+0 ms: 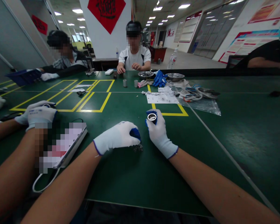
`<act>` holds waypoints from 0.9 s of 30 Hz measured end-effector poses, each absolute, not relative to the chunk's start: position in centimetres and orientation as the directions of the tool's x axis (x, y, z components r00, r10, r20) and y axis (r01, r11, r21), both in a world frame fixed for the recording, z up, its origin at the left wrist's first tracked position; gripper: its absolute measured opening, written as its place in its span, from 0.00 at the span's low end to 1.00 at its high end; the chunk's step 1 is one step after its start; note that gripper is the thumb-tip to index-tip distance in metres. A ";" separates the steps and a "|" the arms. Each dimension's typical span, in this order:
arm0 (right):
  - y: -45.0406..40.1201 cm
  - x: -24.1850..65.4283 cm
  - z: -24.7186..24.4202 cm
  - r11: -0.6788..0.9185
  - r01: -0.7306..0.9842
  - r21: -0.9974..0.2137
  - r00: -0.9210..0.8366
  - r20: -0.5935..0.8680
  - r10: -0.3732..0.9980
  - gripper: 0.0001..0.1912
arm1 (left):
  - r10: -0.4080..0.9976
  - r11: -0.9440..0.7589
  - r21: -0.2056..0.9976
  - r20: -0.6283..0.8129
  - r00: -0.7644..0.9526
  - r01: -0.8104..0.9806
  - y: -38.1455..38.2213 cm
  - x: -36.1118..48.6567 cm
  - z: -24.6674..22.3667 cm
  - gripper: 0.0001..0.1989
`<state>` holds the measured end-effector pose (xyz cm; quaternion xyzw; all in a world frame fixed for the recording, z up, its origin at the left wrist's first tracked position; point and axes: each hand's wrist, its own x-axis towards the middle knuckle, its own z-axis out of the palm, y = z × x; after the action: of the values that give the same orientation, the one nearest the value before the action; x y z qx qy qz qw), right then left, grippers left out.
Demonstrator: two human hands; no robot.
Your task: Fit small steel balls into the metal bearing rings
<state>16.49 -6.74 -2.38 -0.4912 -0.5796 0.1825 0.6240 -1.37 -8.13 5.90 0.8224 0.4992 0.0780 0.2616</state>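
Note:
My left hand point(121, 135), in a white glove with blue fingertips, hovers low over the green table with thumb and fingers curved apart. Just below its fingertips lie several small metal nuts point(138, 147) in a cluster. In my right hand point(158, 132), gloved the same way, a small round metal cup point(151, 117) is gripped with its open top facing up. Some small bits show inside the cup, too small to name. Whether anything is between my left fingertips is hard to see, but the gap in the curl looks bare.
A phone-like device point(63, 146) with a white cable lies to the left, beside another person's gloved hands point(40, 115). White paper point(162, 98), a plastic bag point(203, 104), blue gloves point(160, 78) and two metal cups point(135, 83) are farther back. People sit across the table.

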 end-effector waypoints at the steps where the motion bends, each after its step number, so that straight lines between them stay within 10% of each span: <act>1: -6.7 16.6 -2.3 0.437 0.328 -0.837 0.278 0.528 0.803 0.12 | 0.845 -0.371 0.484 -0.177 0.505 0.792 -8.2 -1.4 5.8 0.15; 27: -6.5 16.5 -2.3 0.409 0.320 -0.855 0.301 0.501 0.812 0.08 | 0.799 -0.440 0.426 -0.216 0.561 0.791 -7.8 -1.6 4.6 0.07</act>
<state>16.46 -6.50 -2.34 -0.5071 -0.5579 0.1961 0.6270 -1.60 -7.76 4.64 0.8484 0.4686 0.0087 0.2460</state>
